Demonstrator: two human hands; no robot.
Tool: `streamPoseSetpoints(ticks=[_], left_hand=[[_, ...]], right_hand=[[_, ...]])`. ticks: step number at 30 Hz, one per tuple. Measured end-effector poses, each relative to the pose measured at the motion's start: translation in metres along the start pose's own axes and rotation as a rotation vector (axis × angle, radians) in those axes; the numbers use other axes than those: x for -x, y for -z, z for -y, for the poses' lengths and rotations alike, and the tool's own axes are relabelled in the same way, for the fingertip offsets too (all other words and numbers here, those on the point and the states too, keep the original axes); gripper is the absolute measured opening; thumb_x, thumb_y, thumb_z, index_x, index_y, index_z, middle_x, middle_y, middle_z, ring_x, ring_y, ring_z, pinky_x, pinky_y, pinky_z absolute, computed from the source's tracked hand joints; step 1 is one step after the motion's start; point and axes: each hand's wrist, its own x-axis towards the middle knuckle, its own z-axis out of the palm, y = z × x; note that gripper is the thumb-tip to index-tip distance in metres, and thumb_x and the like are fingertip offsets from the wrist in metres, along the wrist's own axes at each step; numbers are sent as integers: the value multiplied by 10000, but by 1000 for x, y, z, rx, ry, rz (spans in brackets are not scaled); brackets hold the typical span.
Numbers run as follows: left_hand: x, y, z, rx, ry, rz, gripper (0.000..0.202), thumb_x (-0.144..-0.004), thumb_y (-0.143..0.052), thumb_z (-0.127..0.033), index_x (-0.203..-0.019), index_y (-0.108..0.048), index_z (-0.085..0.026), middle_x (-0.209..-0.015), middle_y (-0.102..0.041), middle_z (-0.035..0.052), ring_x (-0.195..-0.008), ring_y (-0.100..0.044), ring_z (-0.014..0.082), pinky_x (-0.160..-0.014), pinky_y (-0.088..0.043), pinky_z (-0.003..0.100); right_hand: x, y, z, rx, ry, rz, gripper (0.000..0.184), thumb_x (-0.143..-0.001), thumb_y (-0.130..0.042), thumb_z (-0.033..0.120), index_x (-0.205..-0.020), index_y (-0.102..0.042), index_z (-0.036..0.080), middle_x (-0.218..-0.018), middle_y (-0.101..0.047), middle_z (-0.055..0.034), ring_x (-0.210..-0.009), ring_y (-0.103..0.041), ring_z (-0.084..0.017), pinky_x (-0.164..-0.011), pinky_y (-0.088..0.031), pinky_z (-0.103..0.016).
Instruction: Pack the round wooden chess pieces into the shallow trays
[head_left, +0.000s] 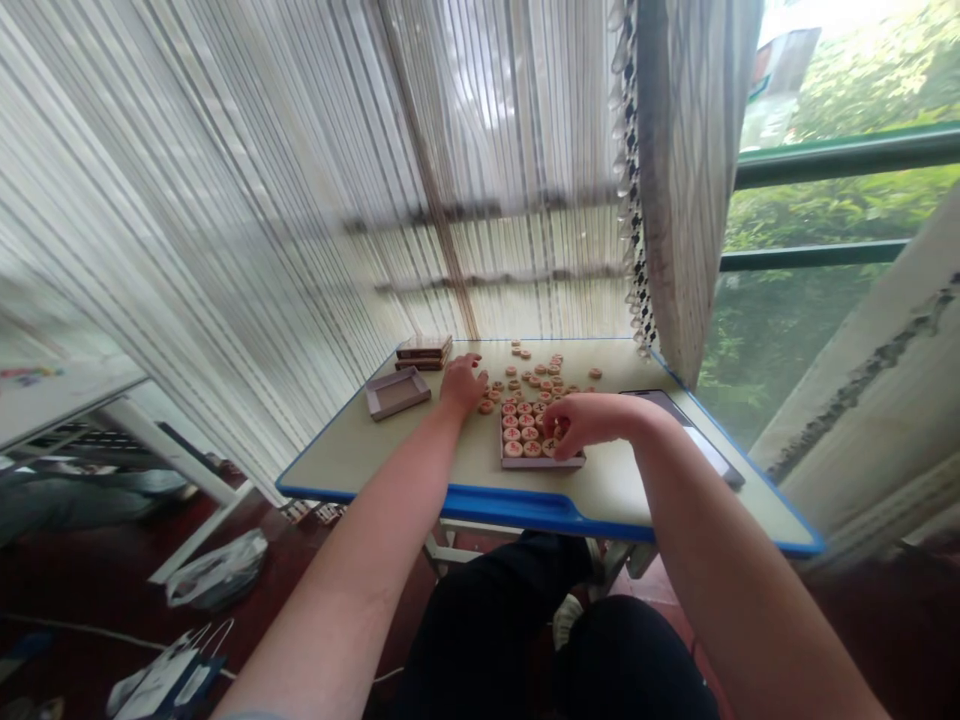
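A shallow box [541,463] near the table's front edge holds rows of round wooden xiangqi pieces [512,449] with red and dark characters. Over the box's right side is my right hand [589,420], fingers curled down and thumb closed toward them around a xiangqi piece, which is mostly hidden. My left hand [462,385] reaches farther forward on the left, its fingers apart beside the scattered loose pieces [540,380]; I see nothing held in it. The loose pieces spread across the back middle of the table.
On the table [337,460] with blue edging, an empty box lid or tray [397,393] lies left, before stacked boxes [424,350]. A dark flat tablet-like device [694,440] lies right. String curtains [510,250] hang behind; bags [217,570] sit on the floor.
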Motion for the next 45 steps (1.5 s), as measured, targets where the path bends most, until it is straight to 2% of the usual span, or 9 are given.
streamPoseSetpoints(ticks=[4, 11, 13, 18, 27, 34, 38, 42, 45], left_hand=[[-2, -1, 3, 4, 31, -1, 289, -754, -519, -232, -1024, -576, -144, -953, -629, 95, -928, -562, 212, -884, -407, 350], [-5, -3, 3, 1, -16, 51, 265, -754, -518, -237, -991, -591, -142, -957, -630, 90, -935, -555, 210, -916, -388, 353], [-6, -4, 4, -8, -23, 40, 267, -755, -517, -240, -988, -596, -136, -963, -629, 92, -934, -555, 211, -918, -387, 352], [-7, -6, 7, -8, -38, 37, 270, -750, -514, -247, -980, -602, -138, -941, -636, 85, -904, -558, 209, -889, -403, 343], [-4, -5, 1, -21, -28, 107, 279, -753, -513, -266, -982, -616, -146, -946, -636, 83, -933, -553, 209, -909, -395, 349], [1, -1, -3, -41, -54, 158, 282, -742, -525, -261, -976, -633, -147, -969, -642, 89, -946, -558, 209, -924, -395, 345], [1, -1, -4, -55, -28, 201, 318, -743, -531, -292, -1001, -648, -147, -1021, -639, 101, -983, -556, 219, -937, -390, 346], [0, -4, -7, 13, -94, 291, 351, -761, -499, -291, -1057, -656, -184, -1084, -640, 77, -1021, -554, 207, -943, -388, 314], [1, -4, -12, 111, -119, 412, 344, -756, -478, -244, -1039, -674, -238, -1081, -655, 28, -995, -573, 185, -902, -412, 270]], right_hand=[[-3, -2, -3, 8, -2, -21, 375, -557, -695, 434, -878, -671, 241, -771, -628, -3, -666, -555, -155, -550, -372, -248], [-6, -6, -12, -93, 72, -62, 366, -497, -739, 438, -816, -724, 260, -730, -654, 1, -651, -577, -168, -543, -386, -251], [-7, -6, -13, -116, 69, -48, 331, -524, -723, 429, -809, -731, 261, -726, -662, 3, -658, -582, -168, -550, -393, -251], [-13, -9, -17, -123, 60, -17, 233, -631, -640, 343, -834, -732, 272, -735, -674, 6, -662, -581, -150, -578, -411, -242], [-17, -12, -14, -142, 56, -18, 210, -598, -650, 249, -796, -717, 259, -710, -668, 12, -618, -576, -139, -543, -412, -229], [-15, -10, -16, -140, 10, -52, 182, -645, -621, 344, -781, -706, 258, -668, -646, 5, -565, -543, -129, -502, -385, -237], [-24, -7, -25, -162, -48, -205, 214, -664, -608, 378, -797, -695, 235, -686, -649, -17, -597, -557, -147, -509, -386, -241], [-46, -10, -43, -97, -190, -503, 239, -707, -556, 337, -866, -691, 221, -754, -663, -40, -671, -579, -175, -584, -417, -264], [-59, -12, -61, 14, -241, -706, 277, -739, -514, 291, -935, -689, 204, -929, -660, -83, -837, -576, -209, -726, -434, -297]])
